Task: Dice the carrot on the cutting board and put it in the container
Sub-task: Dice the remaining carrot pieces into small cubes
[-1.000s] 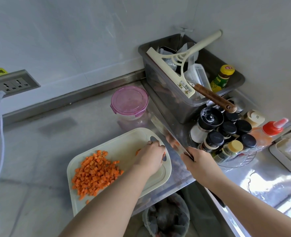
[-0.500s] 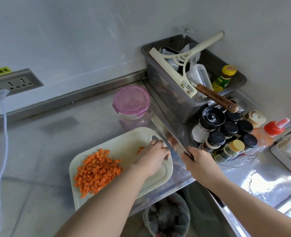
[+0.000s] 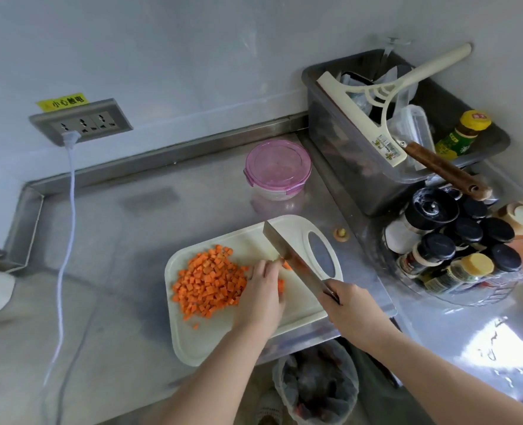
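- One cream cutting board flat on the steel counter.
- One heap of diced carrot on the board's left half; too many cubes to count.
- Left hand curled over a few carrot bits at the board's middle, pinching one small piece.
- Right hand clenched round one cleaver, blade slanting across the board's right half.
- One pink-lidded container beyond the board's far edge, lid on.
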`<state>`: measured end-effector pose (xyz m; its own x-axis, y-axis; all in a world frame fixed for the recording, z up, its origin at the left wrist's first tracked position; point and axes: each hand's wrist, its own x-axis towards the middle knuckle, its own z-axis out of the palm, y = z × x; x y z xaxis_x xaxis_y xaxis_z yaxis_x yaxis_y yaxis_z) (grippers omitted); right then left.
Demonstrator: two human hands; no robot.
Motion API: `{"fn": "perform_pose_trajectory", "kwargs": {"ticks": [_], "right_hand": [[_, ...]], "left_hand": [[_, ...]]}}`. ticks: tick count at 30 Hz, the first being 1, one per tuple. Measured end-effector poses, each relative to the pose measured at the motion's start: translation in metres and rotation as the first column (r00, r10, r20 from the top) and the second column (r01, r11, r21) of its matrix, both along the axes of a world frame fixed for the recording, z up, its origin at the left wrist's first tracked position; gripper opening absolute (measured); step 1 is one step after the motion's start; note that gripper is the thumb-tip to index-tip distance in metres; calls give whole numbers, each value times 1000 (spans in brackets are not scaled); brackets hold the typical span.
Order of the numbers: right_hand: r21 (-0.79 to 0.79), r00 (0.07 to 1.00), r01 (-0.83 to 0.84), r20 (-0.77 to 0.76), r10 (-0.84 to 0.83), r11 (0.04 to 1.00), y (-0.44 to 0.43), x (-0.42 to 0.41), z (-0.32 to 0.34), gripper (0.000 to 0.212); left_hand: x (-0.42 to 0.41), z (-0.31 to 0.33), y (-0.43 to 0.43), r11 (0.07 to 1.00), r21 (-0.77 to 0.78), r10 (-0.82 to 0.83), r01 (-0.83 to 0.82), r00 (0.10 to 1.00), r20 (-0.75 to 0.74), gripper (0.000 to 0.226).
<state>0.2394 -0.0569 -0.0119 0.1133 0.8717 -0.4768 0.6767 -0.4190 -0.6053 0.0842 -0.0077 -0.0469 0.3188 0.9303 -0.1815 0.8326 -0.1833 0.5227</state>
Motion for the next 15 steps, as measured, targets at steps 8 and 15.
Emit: {"fn": "perform_pose_trajectory", "kwargs": {"ticks": [8, 15], "right_hand": [[-29, 999, -33, 15, 34, 999, -3, -12, -1, 42], [-47, 997, -55, 49, 57, 997, -6, -12, -7, 16]], "left_hand": [[-22, 6, -10, 998, -8, -65, 66, 994, 83, 56], [-21, 16, -7, 983, 88, 164, -159, 985, -52, 11]]}}
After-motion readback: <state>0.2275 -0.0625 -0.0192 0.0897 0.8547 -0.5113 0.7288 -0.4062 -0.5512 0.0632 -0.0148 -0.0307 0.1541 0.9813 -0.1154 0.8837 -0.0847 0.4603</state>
